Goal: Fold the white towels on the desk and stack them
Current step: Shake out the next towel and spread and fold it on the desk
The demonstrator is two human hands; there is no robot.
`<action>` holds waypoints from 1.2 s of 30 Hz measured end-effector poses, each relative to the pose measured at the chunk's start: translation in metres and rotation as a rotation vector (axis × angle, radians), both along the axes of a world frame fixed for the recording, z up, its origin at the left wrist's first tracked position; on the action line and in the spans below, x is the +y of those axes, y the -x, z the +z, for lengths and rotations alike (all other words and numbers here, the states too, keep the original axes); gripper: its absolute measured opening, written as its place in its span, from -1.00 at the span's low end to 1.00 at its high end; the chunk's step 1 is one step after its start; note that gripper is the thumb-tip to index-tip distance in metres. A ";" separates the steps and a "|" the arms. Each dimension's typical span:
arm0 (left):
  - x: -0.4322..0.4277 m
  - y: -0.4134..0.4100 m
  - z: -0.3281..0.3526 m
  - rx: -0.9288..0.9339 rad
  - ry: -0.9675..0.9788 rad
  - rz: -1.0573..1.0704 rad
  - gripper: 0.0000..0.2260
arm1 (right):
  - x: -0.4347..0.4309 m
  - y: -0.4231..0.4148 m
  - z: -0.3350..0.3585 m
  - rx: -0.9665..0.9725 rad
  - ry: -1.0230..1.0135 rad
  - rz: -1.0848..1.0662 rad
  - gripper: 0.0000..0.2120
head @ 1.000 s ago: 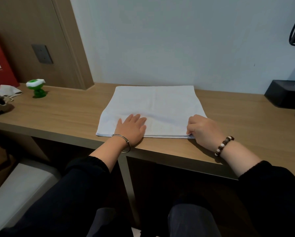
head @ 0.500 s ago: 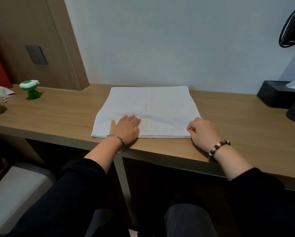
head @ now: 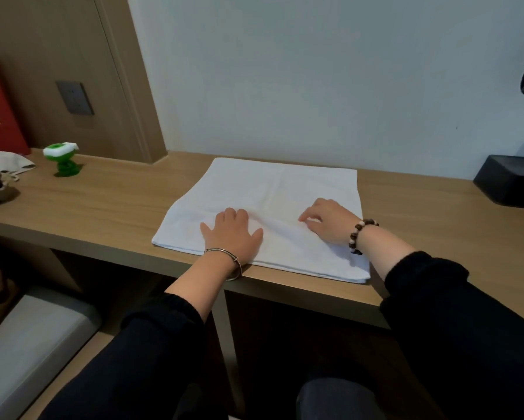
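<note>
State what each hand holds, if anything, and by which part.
Nothing is gripped. The left hand presses flat on the white towel near its front edge; the right hand rests on it, fingers curled.

The right hand (head: 327, 221), earlier off the flat white cloth towel's (head: 272, 192) near right corner, now lies on it; the left hand (head: 231, 234) has slid further onto it.

White towel (head: 272, 189), folded flat, slightly rumpled, at the desk's (head: 103, 207) front edge
</note>
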State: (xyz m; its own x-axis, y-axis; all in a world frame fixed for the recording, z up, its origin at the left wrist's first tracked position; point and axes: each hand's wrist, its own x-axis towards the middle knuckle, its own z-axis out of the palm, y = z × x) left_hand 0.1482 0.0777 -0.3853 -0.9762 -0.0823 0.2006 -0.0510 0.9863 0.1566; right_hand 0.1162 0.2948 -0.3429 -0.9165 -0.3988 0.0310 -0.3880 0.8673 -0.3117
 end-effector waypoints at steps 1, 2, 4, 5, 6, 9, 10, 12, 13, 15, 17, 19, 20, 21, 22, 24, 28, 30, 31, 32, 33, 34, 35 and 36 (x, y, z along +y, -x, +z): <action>-0.001 0.001 0.000 -0.011 0.006 -0.008 -0.62 | 0.001 0.005 -0.001 0.001 -0.060 -0.012 -0.74; -0.002 0.001 -0.001 -0.018 0.009 -0.016 -0.62 | 0.003 0.009 -0.001 0.020 -0.110 -0.029 -0.74; -0.005 0.003 0.000 -0.015 0.003 -0.046 -0.64 | 0.004 0.014 0.000 0.069 -0.194 -0.061 -0.77; -0.007 0.005 0.002 -0.011 -0.006 -0.072 -0.67 | 0.004 0.014 0.001 0.095 -0.229 -0.073 -0.77; -0.010 0.008 0.004 -0.016 -0.011 -0.100 -0.69 | 0.003 0.013 0.003 0.117 -0.264 -0.083 -0.76; -0.020 0.021 0.016 -0.111 0.051 -0.148 -0.70 | -0.002 0.004 0.009 0.092 -0.336 -0.092 -0.69; -0.021 0.026 0.021 -0.149 0.083 -0.143 -0.70 | -0.005 -0.001 0.012 0.059 -0.341 -0.088 -0.66; -0.016 0.033 0.027 -0.201 0.089 -0.122 -0.70 | -0.011 -0.007 0.023 -0.045 -0.359 -0.083 -0.63; -0.011 0.035 0.028 -0.217 0.048 -0.108 -0.71 | -0.016 -0.009 0.029 -0.102 -0.389 -0.084 -0.62; -0.003 0.033 0.024 -0.211 -0.058 -0.062 -0.69 | -0.026 -0.003 0.035 -0.170 -0.440 -0.095 -0.64; 0.001 0.032 0.016 -0.211 -0.048 -0.042 -0.57 | -0.037 0.005 0.035 -0.098 -0.413 -0.058 -0.69; -0.002 0.032 0.010 -0.244 0.034 -0.049 -0.46 | -0.043 0.019 0.022 0.044 -0.309 0.012 -0.72; -0.004 0.032 0.009 -0.257 0.060 -0.053 -0.44 | -0.043 0.026 0.011 0.050 -0.275 0.059 -0.65; -0.005 0.032 0.008 -0.265 0.072 -0.057 -0.42 | -0.041 0.032 0.000 0.021 -0.284 0.111 -0.56; -0.006 0.032 0.007 -0.271 0.075 -0.060 -0.41 | -0.037 0.039 -0.011 -0.021 -0.299 0.138 -0.50; -0.006 0.031 0.006 -0.282 0.084 -0.062 -0.40 | -0.022 0.054 -0.026 -0.067 -0.282 0.069 -0.45; -0.008 0.030 0.004 -0.300 0.118 -0.063 -0.42 | 0.011 0.088 -0.028 -0.084 -0.265 -0.226 -0.46; -0.010 0.030 0.002 -0.294 0.124 -0.075 -0.44 | 0.019 0.094 -0.026 -0.081 -0.274 -0.286 -0.46; -0.011 0.032 0.001 -0.294 0.128 -0.078 -0.44 | 0.019 0.095 -0.025 -0.069 -0.271 -0.295 -0.46; -0.012 0.034 0.000 -0.296 0.130 -0.083 -0.45 | 0.017 0.094 -0.024 -0.053 -0.269 -0.301 -0.47; -0.014 0.037 0.001 -0.300 0.134 -0.092 -0.45 | 0.016 0.092 -0.022 -0.036 -0.277 -0.311 -0.47; -0.016 0.041 0.001 -0.305 0.138 -0.106 -0.46 | 0.015 0.089 -0.019 -0.021 -0.295 -0.320 -0.48; -0.019 0.044 0.003 -0.310 0.146 -0.127 -0.48 | 0.015 0.086 -0.017 -0.007 -0.321 -0.325 -0.48; -0.023 0.048 0.005 -0.316 0.158 -0.152 -0.49 | 0.015 0.083 -0.015 0.004 -0.346 -0.331 -0.49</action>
State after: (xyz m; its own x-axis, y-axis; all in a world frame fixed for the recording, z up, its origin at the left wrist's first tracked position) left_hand 0.1003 0.0547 -0.3804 -0.9906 0.0759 -0.1136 0.0762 0.9971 0.0024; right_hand 0.0331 0.3098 -0.3579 -0.9962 -0.0727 -0.0487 -0.0737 0.9971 0.0178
